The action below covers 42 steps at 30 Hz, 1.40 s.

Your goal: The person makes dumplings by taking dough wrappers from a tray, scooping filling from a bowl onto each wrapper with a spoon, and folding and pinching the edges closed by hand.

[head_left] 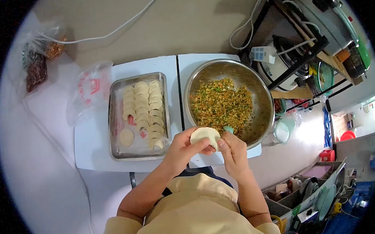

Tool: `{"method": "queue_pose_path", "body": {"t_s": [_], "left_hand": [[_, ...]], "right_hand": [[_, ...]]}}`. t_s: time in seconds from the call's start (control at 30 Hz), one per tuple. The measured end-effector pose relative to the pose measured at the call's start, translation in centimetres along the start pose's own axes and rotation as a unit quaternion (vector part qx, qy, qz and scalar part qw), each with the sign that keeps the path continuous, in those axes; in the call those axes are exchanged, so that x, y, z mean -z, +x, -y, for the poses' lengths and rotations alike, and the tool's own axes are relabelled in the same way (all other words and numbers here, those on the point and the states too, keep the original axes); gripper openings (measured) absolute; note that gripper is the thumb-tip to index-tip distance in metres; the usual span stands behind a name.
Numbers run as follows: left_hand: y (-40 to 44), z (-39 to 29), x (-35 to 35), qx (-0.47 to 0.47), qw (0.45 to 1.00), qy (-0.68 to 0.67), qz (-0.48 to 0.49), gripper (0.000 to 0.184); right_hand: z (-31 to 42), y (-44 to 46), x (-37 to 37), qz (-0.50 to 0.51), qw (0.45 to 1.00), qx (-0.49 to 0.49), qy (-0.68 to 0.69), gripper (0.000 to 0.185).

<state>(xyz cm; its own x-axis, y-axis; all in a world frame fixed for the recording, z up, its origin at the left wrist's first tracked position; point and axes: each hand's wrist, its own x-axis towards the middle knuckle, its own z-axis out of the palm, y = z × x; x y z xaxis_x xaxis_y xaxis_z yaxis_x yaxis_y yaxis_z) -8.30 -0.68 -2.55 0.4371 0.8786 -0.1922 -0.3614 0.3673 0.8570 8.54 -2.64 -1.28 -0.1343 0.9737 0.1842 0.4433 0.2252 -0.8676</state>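
Between my two hands is a round, pale dumpling wrapper (206,134), held over the near edge of the large steel bowl (261,132). My left hand (184,147) is closed on its left side, thumb across the front. My right hand (236,151) is closed at its right edge, with the thumb against it. A teal spoon tip (228,129) shows just above the right hand; whether the hand holds it is hidden. Chopped vegetable filling (222,103) lies in the bowl. At left, a metal tray (113,133) carries rows of dumplings (142,104) and a single flat wrapper (126,137).
A clear plastic bag (90,90) with red print lies left of the tray on the white table (95,150). To the right stands a black-framed shelf (283,66) with a rice cooker (273,73). Compartmented boxes (299,191) sit at lower right.
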Motion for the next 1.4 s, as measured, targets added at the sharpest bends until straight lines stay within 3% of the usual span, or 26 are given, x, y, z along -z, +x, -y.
{"method": "queue_pose_path", "body": {"t_s": [0.1,0.17,0.27,0.4,0.47,0.5,0.6,0.63,0.67,0.73,0.77,0.9,0.97,1.0,1.03,1.07,1.1,1.2,1.27,1.37,1.4], "left_hand": [[-0.4,0.0,1.3,0.006,1.0,0.013,0.01,0.026],[-0.8,-0.1,2.0,0.009,0.999,0.024,0.023,0.024],[-1.2,0.2,2.8,0.005,1.0,-0.001,0.0,0.024],[-1.8,0.3,4.1,0.019,1.0,-0.016,0.002,0.027],[-2.1,1.0,5.0,0.041,0.998,-0.018,0.043,0.026],[-2.3,1.3,5.5,0.046,0.998,-0.011,0.051,0.034],[-3.0,2.2,6.1,0.05,0.996,0.02,0.066,0.044],[-3.1,2.6,6.4,0.064,0.994,0.05,0.071,0.052],[-3.3,2.9,6.5,0.064,0.994,0.048,0.069,0.052],[-3.6,2.7,6.5,0.022,0.943,0.331,0.037,0.049],[-3.7,2.8,6.4,0.044,0.919,0.391,0.006,0.044],[-3.9,5.1,7.3,-0.026,0.912,0.396,-0.104,0.036],[-3.7,6.1,8.1,-0.064,0.944,0.274,-0.17,0.033],[-3.6,6.5,8.7,-0.063,0.944,0.276,-0.171,0.033],[-3.4,6.9,9.3,-0.031,0.967,0.158,-0.195,0.035],[-3.2,7.2,9.9,0.0,0.975,0.038,-0.217,0.037],[-3.3,7.2,10.6,0.02,0.974,0.008,-0.225,0.039],[-3.8,6.9,12.2,-0.001,0.963,-0.008,-0.268,0.038],[-3.9,7.1,14.3,-0.052,0.958,0.047,-0.277,0.035],[-3.6,7.7,18.2,-0.128,0.913,0.147,-0.358,0.03],[-3.6,7.6,19.1,-0.13,0.87,0.259,-0.398,0.027]], "right_hand": [[-0.1,-0.1,-1.0,-0.024,0.999,0.012,0.031,0.025],[-0.6,-0.4,-1.2,0.006,0.995,-0.058,0.086,0.024],[-0.8,-0.3,-1.8,0.046,0.992,-0.045,0.111,0.025],[-0.3,-0.4,-2.9,0.044,0.997,-0.027,0.055,0.026],[-1.1,-0.8,-3.3,0.04,0.992,-0.094,0.073,0.023],[-1.1,-0.8,-3.7,0.025,0.986,-0.106,0.122,0.014],[-0.4,-0.6,-4.7,0.052,0.987,-0.121,0.096,0.01],[-0.9,-0.7,-5.3,0.062,0.996,-0.061,0.02,0.013],[-1.1,-0.7,-5.9,0.064,0.996,-0.061,0.02,0.013],[-0.9,-0.7,-7.4,0.067,0.994,0.004,-0.082,0.015],[-0.8,-0.6,-8.4,0.049,0.995,0.024,-0.088,0.012],[-0.8,-0.2,-11.7,0.008,0.989,0.039,-0.143,0.014],[-2.7,-0.6,-13.6,0.013,0.98,0.07,-0.187,0.019],[-2.9,-0.7,-14.3,0.016,0.967,0.1,-0.233,0.026],[-3.1,-0.9,-14.8,0.038,0.959,0.126,-0.252,0.044],[-3.1,-1.2,-15.2,0.038,0.96,0.125,-0.249,0.044],[-2.9,-1.3,-15.6,0.052,0.958,0.144,-0.241,0.052],[-2.3,-1.7,-15.8,0.104,0.959,0.156,-0.214,0.063],[-1.3,-1.7,-15.4,0.1,0.975,0.122,-0.155,0.05],[-1.1,-2.0,-13.5,0.108,0.988,0.073,-0.077,0.048],[-1.1,-2.3,-12.7,0.108,0.989,0.073,-0.077,0.048]]}}
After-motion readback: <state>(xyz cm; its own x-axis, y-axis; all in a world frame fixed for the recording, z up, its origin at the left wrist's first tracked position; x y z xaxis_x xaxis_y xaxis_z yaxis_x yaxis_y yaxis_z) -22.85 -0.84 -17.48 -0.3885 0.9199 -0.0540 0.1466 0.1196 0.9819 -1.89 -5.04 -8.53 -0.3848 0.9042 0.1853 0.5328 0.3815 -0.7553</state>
